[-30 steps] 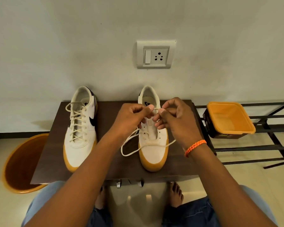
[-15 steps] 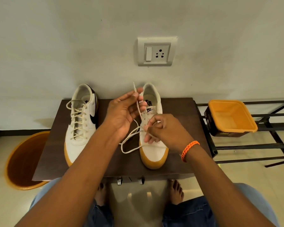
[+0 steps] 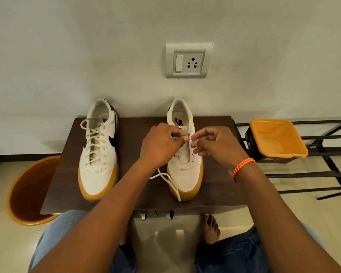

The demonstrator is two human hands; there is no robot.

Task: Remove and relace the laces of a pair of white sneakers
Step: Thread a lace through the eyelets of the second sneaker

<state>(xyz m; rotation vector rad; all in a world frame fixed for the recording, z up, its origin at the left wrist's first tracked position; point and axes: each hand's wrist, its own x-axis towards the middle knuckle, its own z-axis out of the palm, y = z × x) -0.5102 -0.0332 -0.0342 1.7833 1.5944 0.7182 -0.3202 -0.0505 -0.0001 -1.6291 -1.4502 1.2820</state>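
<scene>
Lace (image 3: 170, 181) end pinched between my left hand (image 3: 161, 146) and right hand (image 3: 215, 144) over the unlaced sneaker (image 3: 185, 166) near the table's (image 3: 215, 186) front edge.

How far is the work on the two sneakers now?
Done, it seems: the left sneaker is laced to the top. In hand: both hands, left hand and right hand, pinch the lace over the right sneaker, whose visible eyelets are empty. Left: lacing that sneaker; loose lace trails over its toe onto the table.
</scene>
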